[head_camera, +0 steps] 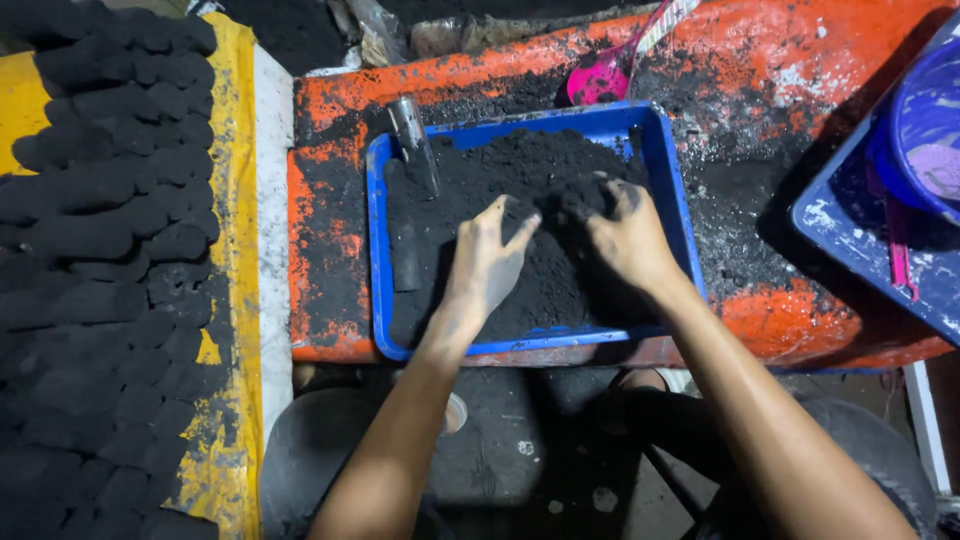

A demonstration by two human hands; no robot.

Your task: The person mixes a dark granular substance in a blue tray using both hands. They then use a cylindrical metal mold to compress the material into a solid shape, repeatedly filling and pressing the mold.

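Note:
A blue rectangular tray (376, 250) sits on an orange, soot-stained bench and holds a heap of black powder (520, 170). My left hand (487, 262) rests flat on the powder with fingers spread, coated in black dust. My right hand (630, 235) is beside it, fingers curled into the heap and gathering a clump of powder. A short metal tube (412, 135) leans at the tray's far left corner, its lower end in the powder.
Rows of black pressed briquettes (100, 250) lie on a yellow sheet at the left. A pink scoop (605, 75) lies behind the tray. At the right stand a blue tray (850, 225) and a blue basin (925, 125). The orange bench (800, 310) carries spilled powder.

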